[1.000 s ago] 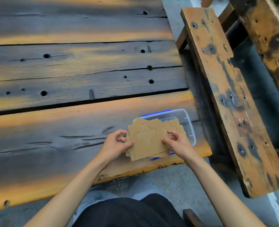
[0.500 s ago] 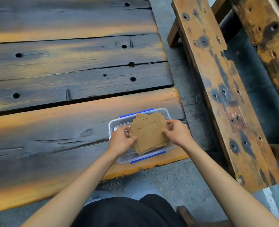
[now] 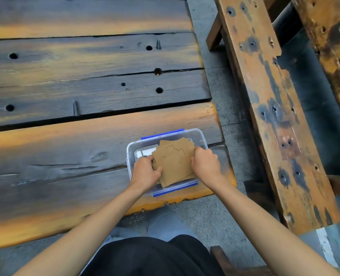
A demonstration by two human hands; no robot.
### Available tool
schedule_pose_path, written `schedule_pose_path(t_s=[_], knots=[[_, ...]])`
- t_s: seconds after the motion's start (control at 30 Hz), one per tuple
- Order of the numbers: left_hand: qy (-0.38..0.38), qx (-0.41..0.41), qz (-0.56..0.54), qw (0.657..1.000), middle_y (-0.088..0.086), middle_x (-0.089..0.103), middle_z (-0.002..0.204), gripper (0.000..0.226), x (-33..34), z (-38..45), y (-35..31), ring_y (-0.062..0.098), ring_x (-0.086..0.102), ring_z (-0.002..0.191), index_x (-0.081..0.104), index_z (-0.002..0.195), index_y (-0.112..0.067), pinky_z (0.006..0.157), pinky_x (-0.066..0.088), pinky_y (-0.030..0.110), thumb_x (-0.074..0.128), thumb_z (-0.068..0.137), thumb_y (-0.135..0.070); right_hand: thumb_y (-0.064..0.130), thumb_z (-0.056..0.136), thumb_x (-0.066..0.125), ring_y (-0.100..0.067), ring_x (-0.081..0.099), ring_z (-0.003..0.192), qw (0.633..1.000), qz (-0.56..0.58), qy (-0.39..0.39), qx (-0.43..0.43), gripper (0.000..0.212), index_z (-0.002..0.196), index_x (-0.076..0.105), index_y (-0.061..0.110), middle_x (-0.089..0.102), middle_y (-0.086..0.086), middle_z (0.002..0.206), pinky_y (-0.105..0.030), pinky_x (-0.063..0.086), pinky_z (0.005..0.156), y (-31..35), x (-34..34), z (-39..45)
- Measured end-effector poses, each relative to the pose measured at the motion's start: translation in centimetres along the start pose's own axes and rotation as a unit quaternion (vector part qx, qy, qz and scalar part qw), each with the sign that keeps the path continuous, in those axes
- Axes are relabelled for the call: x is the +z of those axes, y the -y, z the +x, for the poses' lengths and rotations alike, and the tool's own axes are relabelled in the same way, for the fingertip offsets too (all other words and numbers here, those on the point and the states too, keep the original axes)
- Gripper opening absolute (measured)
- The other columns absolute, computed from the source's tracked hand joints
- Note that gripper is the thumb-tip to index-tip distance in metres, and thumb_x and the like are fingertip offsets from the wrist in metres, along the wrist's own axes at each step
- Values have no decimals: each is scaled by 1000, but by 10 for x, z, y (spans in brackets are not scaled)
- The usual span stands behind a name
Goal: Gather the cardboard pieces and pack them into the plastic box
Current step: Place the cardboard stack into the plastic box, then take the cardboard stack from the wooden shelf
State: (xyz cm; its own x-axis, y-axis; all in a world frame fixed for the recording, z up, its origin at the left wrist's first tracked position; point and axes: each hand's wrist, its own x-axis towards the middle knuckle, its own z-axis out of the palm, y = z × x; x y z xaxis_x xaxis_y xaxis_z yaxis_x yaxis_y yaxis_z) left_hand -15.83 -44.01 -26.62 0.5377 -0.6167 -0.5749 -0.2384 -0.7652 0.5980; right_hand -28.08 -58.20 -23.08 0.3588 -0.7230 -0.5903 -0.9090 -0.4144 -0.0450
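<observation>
A stack of brown cardboard pieces (image 3: 174, 160) with curved cut lines sits tilted inside a clear plastic box (image 3: 198, 136) with blue clips. The box rests at the near right corner of the wooden table (image 3: 65, 156). My left hand (image 3: 145, 172) grips the stack's left edge, over the box's left side. On the stack's right edge my right hand (image 3: 205, 164) holds on, fingers curled over it. The stack's near corner pokes above the box's front rim.
The table is made of dark, worn planks with holes and gaps between them. A weathered wooden bench (image 3: 268, 108) runs along the right, across a strip of concrete floor (image 3: 209, 218). My black-clad lap (image 3: 151, 255) is below the table edge.
Both hands carried the cardboard stack from above the table's edge into the box and lowered it. The camera view shifted, so the box appears further left.
</observation>
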Motion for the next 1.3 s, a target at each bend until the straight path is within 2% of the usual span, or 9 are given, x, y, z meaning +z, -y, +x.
schedule_pose_path(t_s=[0.27, 0.43, 0.57, 0.67, 0.73, 0.8, 0.87, 0.97, 1.3], knots=[[20, -14, 25, 999, 4, 78, 100, 28, -3, 5, -1, 17, 67, 85, 74, 116, -12, 76, 53, 28, 72, 90, -24, 5, 102, 51, -44, 66, 104, 997, -46, -54, -33, 15, 112, 62, 5, 69, -19, 109, -39, 41, 69, 1, 3, -6], [27, -7, 93, 995, 6, 64, 93, 18, -12, 1, -3, 30, 66, 92, 61, 84, -17, 71, 47, 34, 67, 89, -33, 17, 100, 56, -46, 66, 102, 994, -46, -78, -54, 27, 126, 58, 10, 70, -19, 108, -42, 50, 73, -4, -8, -8], [-95, 66, 91, 989, 4, 67, 120, 40, -30, -16, -7, 25, 68, 102, 65, 126, -15, 80, 56, 38, 58, 94, -38, 32, 101, 52, -42, 70, 94, 985, -28, -135, -102, 34, 131, 55, 16, 74, -13, 105, -39, 45, 63, 0, -21, -16], [-181, 116, 99, 972, 4, 62, 127, 50, -51, -27, -10, 26, 63, 112, 59, 136, -18, 74, 59, 41, 58, 93, -43, 47, 101, 50, -31, 65, 115, 968, -20, -182, -173, 47, 140, 54, 22, 69, -4, 130, -41, 55, 80, 15, -29, -23], [-218, 126, 136, 958, 6, 49, 150, 61, -65, -31, -8, 30, 51, 132, 53, 146, -22, 73, 60, 41, 59, 91, -48, 59, 98, 47, -27, 48, 140, 954, -30, -202, -220, 58, 147, 51, 26, 54, -1, 152, -45, 44, 108, 29, -33, -27], [-238, 113, 185, 947, 7, 24, 170, 74, -78, -40, -2, 36, 28, 153, 39, 157, -31, 90, 57, 48, 56, 90, -57, 69, 95, 42, -27, 28, 153, 945, -34, -208, -252, 68, 153, 44, 32, 35, -1, 165, -53, 26, 121, 46, -35, -33], [-257, 96, 202, 940, 4, 4, 176, 81, -90, -50, 9, 39, 6, 160, 27, 161, -38, 114, 38, 58, 50, 89, -65, 76, 92, 35, -26, 14, 158, 932, -34, -213, -292, 76, 157, 36, 35, 20, 1, 170, -58, 17, 123, 63, -36, -37], [-285, 70, 217, 931, 0, -4, 175, 85, -103, -63, 27, 39, -6, 160, 17, 163, -41, 122, 19, 62, 40, 88, -74, 80, 90, 31, -23, 3, 159, 914, -34, -216, -342, 81, 160, 26, 38, 10, 4, 172, -59, 12, 124, 84, -34, -40], [-342, -79, 199, 915, -2, -8, 175, 88, -123, -116, 105, 37, -11, 160, 9, 163, -43, 123, 18, 64, 35, 88, -81, 85, 89, 23, -24, 5, 159, 846, -77, -207, -486, 86, 160, 26, 37, 16, 3, 171, -57, 13, 125, 170, -8, -70]])
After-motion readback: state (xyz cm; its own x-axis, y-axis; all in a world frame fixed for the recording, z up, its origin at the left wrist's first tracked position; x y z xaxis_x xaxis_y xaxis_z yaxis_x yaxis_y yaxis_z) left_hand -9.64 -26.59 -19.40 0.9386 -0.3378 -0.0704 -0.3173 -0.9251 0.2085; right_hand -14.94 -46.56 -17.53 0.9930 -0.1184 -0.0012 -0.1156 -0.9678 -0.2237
